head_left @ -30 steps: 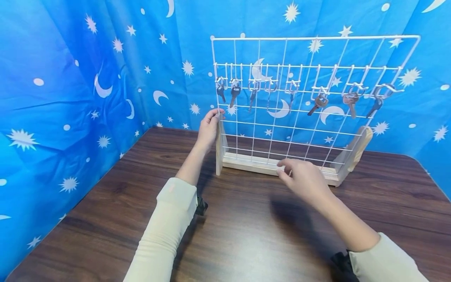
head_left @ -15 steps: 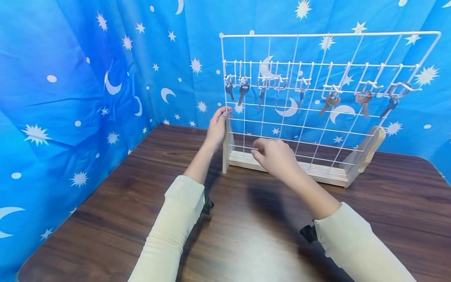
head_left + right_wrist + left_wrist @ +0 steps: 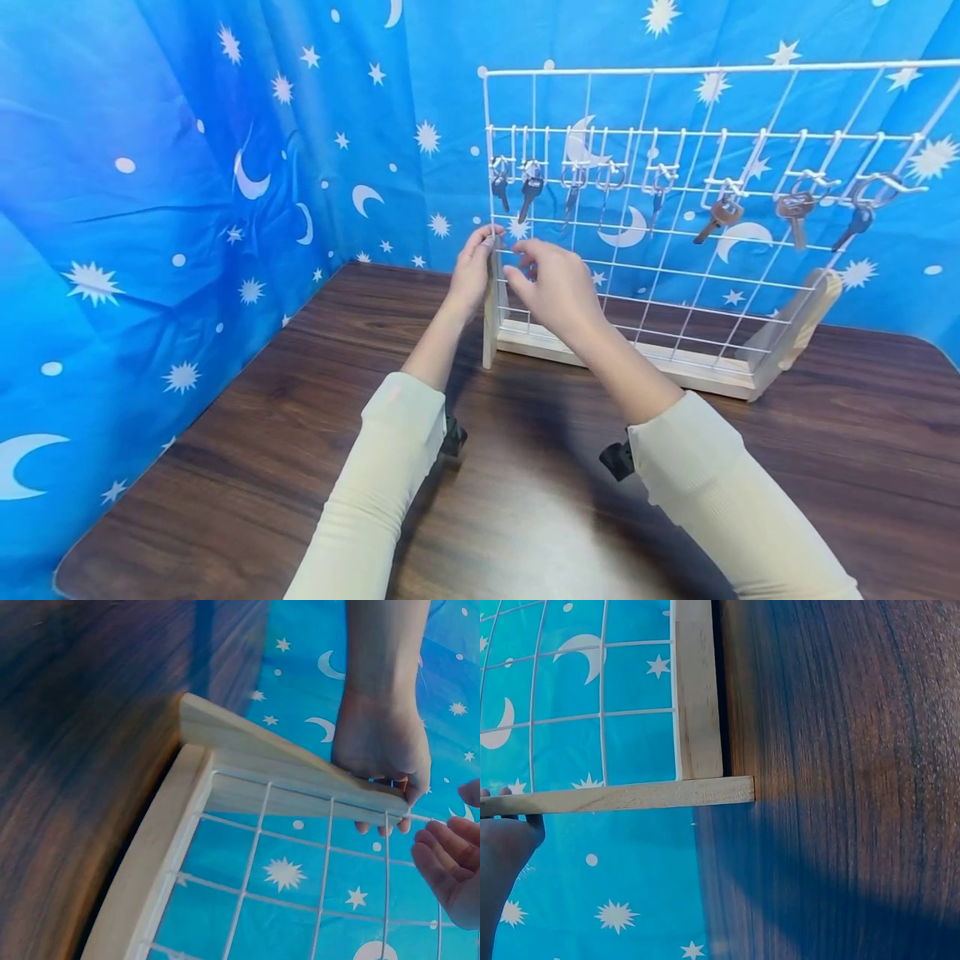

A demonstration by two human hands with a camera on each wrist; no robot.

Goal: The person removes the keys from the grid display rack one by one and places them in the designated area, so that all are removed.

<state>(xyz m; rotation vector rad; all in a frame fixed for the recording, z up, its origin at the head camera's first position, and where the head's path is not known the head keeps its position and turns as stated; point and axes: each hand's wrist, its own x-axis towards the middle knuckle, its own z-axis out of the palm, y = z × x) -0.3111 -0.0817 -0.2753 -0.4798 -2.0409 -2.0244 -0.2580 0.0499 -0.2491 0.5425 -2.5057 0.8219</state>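
A white wire grid rack (image 3: 720,68) stands upright on a pale wooden base (image 3: 697,373). My left hand (image 3: 471,273) grips the top of its left wooden side piece (image 3: 491,329); the left wrist view shows that side piece (image 3: 615,798) with fingertips beyond it. In front of the grid, beside the left hand, my right hand (image 3: 557,287) is raised with loosely bent fingers and nothing in them. The right wrist view has this hand (image 3: 454,862) close to the wires and the left hand (image 3: 382,750) around the wood. Several keys, such as a dark-headed key (image 3: 531,190), hang above.
White hooks line the grid's upper part, holding key rings and keys, among them a brass-coloured key (image 3: 722,218). The right wooden side piece (image 3: 806,312) stands at the far end. Dark wood table (image 3: 247,433) lies below, with a blue star-patterned cloth (image 3: 420,50) behind.
My right hand has moved left and up, from the base's middle to beside the left hand. The left hand keeps its grip. The head view has shifted, so the rack appears further right.
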